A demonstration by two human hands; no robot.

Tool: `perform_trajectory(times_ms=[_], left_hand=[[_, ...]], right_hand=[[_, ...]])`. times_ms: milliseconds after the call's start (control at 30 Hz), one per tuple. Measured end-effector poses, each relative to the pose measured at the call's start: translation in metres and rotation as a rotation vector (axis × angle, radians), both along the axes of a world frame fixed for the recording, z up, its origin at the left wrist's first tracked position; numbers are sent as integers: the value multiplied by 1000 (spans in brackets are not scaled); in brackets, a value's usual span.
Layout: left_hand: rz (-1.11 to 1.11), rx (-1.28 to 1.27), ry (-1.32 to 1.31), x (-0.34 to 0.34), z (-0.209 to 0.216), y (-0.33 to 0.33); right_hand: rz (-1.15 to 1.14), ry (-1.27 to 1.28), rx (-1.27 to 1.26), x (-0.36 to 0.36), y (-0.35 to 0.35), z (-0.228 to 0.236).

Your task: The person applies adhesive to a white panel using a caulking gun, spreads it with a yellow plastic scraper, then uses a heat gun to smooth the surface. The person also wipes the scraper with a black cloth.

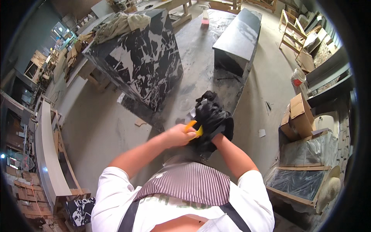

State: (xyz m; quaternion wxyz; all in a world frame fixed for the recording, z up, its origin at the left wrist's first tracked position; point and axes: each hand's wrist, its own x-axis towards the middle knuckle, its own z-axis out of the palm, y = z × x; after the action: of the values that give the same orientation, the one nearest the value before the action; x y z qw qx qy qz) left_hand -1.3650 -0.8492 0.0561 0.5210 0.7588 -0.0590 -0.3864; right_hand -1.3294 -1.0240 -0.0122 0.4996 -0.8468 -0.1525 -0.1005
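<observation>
In front of my chest, my left hand (179,135) is closed around a tool with a yellow handle (189,126). I cannot make out the tool's kind; a pale, shiny piece shows just beyond it. A crumpled black bundle (211,114), like a plastic bag or cloth, hangs beside it. My right hand (218,139) reaches into or behind this bundle, so its fingers are hidden. Under the bundle, a dusty grey work surface (189,83) stretches away. A black-and-white marbled stone block (148,62) stands on it at the left, and a dark stone box form (239,34) at the right.
Beige cloth (123,25) drapes over the marbled block. A pink-and-white bottle (205,19) stands far back. Cardboard boxes (299,114) and a plastic-wrapped crate (309,150) are at the right, near a red-and-white bucket (298,78). A long slab (48,154) leans at the left.
</observation>
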Motion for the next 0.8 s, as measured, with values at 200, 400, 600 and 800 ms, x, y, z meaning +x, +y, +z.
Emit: perform_trajectory(times_ms=[200, 400, 600, 800], left_hand=[[242, -334, 110, -21, 9, 19], [266, -310, 77, -22, 20, 29], [285, -263, 148, -26, 7, 31], [250, -220, 235, -30, -13, 31]], right_hand=[[29, 149, -1, 24, -13, 26], [41, 87, 68, 23, -29, 8], [174, 739, 1524, -21, -42, -21], [-136, 793, 1421, -81, -55, -137]])
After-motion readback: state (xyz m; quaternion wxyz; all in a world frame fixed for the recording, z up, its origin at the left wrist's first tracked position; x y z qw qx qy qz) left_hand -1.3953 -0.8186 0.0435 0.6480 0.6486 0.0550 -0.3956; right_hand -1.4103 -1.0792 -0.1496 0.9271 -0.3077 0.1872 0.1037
